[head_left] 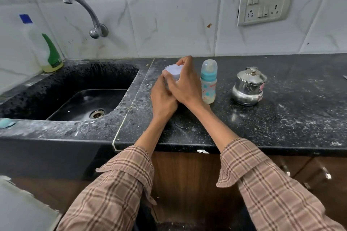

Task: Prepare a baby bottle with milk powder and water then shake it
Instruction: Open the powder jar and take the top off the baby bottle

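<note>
Both hands (175, 90) clasp white-lidded round container (172, 71) beside capped bottle (208, 80).

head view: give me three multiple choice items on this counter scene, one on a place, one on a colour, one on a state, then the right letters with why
1. Where does the baby bottle stand?
A. In the sink
B. Between the white-lidded container and the steel pot
C. Under the tap

2. What colour is the bottle's collar?
A. Light blue
B. Red
C. Black

3. What is the state of the baby bottle?
A. Lying on its side
B. Held and tilted
C. Upright, its clear cap on, untouched

Answers:
1 B, the container is on its left, the pot on its right.
2 A, the ring under the cap is light blue.
3 C, the left hand and right hand grip the container instead.
</note>
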